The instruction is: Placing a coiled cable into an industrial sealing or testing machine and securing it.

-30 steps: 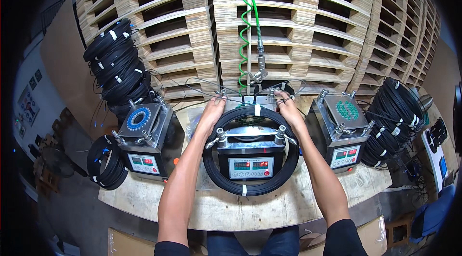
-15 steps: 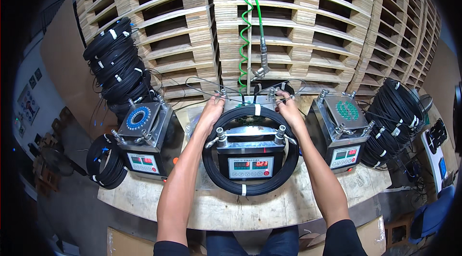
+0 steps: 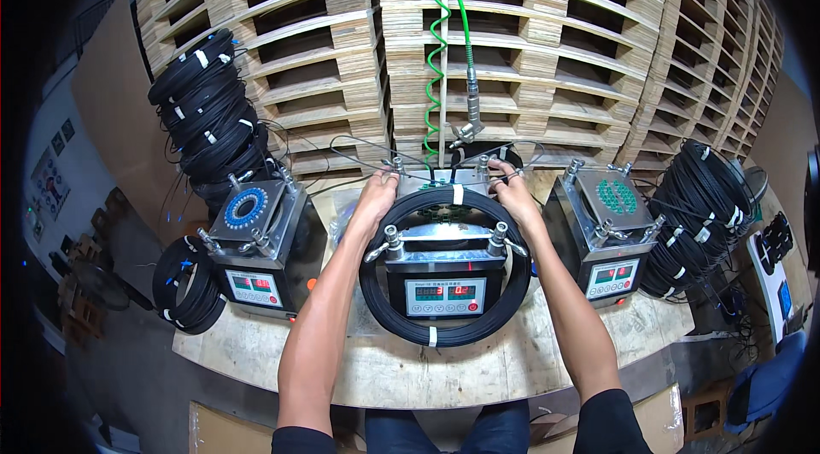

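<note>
Nearest, a wooden table (image 3: 410, 377) carries the centre machine (image 3: 396, 283), its display panel (image 3: 445, 298) lit. A black cable coil (image 3: 463, 334), bound with white tape (image 3: 433, 336), rings that panel, its upper arc lying between front and rear posts. Beyond the arc, the left hand (image 3: 377, 198) is at the left rear post (image 3: 398, 165), the right hand (image 3: 513, 195) at the right (grasping or merely touching: cannot be told). Farther back, a green hose (image 3: 465, 27) hangs before stacked pallets (image 3: 316, 52).
</note>
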The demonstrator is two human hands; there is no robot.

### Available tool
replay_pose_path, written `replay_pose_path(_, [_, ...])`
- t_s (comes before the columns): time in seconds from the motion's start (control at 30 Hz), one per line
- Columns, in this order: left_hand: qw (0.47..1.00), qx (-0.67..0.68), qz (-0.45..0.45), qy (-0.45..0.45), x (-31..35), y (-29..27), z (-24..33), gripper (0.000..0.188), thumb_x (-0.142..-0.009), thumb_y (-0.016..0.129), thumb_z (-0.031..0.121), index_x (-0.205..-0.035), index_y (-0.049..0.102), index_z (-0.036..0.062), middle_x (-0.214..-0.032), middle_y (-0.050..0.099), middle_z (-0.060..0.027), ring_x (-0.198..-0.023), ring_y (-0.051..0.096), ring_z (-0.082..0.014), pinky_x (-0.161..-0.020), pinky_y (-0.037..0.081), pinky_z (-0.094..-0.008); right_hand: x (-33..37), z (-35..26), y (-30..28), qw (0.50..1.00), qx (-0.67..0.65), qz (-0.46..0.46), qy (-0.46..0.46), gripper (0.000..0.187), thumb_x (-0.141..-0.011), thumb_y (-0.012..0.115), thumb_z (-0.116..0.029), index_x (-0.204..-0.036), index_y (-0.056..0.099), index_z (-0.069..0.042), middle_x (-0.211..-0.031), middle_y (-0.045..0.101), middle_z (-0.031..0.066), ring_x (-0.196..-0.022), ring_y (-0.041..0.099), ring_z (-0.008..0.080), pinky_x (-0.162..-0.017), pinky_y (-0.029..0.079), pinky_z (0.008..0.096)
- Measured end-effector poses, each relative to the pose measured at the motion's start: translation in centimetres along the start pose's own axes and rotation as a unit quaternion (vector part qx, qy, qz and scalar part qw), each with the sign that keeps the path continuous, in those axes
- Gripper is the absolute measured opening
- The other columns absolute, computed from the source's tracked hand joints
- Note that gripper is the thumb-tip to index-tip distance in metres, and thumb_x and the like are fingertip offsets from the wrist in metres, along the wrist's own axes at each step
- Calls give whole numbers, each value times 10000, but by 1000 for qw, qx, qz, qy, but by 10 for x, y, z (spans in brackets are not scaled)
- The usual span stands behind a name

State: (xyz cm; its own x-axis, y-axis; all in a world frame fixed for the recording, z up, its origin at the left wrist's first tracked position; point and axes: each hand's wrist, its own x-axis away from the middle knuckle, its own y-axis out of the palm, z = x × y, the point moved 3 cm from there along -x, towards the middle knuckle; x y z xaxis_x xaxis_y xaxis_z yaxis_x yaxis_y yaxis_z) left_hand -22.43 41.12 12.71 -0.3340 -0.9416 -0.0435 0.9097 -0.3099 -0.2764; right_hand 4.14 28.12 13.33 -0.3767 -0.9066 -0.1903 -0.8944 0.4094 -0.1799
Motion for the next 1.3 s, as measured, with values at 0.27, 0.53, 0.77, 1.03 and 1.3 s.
replay_pose_path(0.27, [1000,0,-5,-3,9,2,13,534,-991,585,331,-1395,516,-11,-1148,688,-191,-1101,626,-246,-964,453,-325,1,-4,-5,993,98,56,16,311,-991,526,-61,-1292,601,-54,-877,661,77,-775,605,120,-678,497,270])
replay_pose_path(0.53, [1000,-18,10,-17,2,3,3,626,-959,611,368,-1417,477,-37,-1189,672,-240,-1146,624,-305,-999,443,-338,-9,15,-4,997,48,24,-61,394,-958,507,-69,-1345,579,-60,-834,667,88,-675,597,141,-645,502,313])
replay_pose_path(0.77, [999,-36,36,17,-7,2,-7,509,-990,590,325,-1406,488,52,-955,632,-83,-793,555,-151,-722,463,-294,-2,1,-3,1000,-2,10,13,382,-993,496,-46,-1372,535,-70,-956,643,71,-789,593,121,-707,497,276])
replay_pose_path(1.03, [1000,-6,-17,-19,2,8,6,634,-966,606,386,-1439,468,-13,-1277,636,-261,-1216,601,-333,-1022,435,-352,0,1,-11,993,99,62,1,358,-998,522,-77,-1354,554,-54,-802,637,50,-692,592,118,-621,479,288])
replay_pose_path(1.3, [998,-40,48,-6,-9,-8,-14,612,-984,598,430,-1429,436,43,-1002,630,-103,-834,566,-168,-729,472,-309,0,-3,6,1000,1,-6,0,392,-1016,505,-124,-1406,535,-102,-806,607,39,-708,549,108,-651,463,265])
